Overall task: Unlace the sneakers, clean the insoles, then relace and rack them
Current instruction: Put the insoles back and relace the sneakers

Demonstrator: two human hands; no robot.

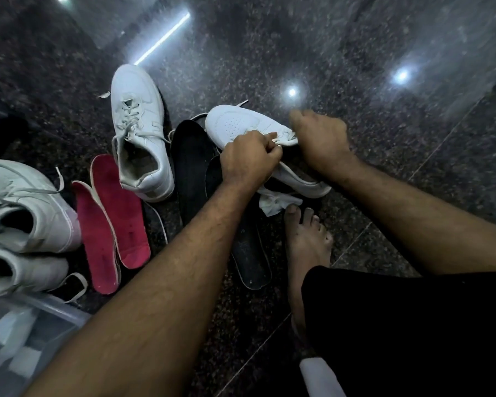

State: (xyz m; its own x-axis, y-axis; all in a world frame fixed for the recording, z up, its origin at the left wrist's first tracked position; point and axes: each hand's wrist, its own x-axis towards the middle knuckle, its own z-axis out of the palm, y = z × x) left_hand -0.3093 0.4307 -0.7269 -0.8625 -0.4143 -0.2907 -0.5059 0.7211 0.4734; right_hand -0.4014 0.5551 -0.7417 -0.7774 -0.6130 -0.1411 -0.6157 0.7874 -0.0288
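White sneaker (241,124) at one o'clock: left hand (249,159) pinching its lace (272,137), right hand (321,138) curled (grip hidden), lacing step underway; next, probably another eyelet.

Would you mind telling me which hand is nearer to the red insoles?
Left. The left hand works the sneaker just right of the red insoles; the right hand is beyond it.

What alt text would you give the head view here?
Both hands work the lace of a white sneaker on a dark stone floor: left hand pinches it, right hand grips the shoe. Nearby lie three more white sneakers, red insoles and black insoles.
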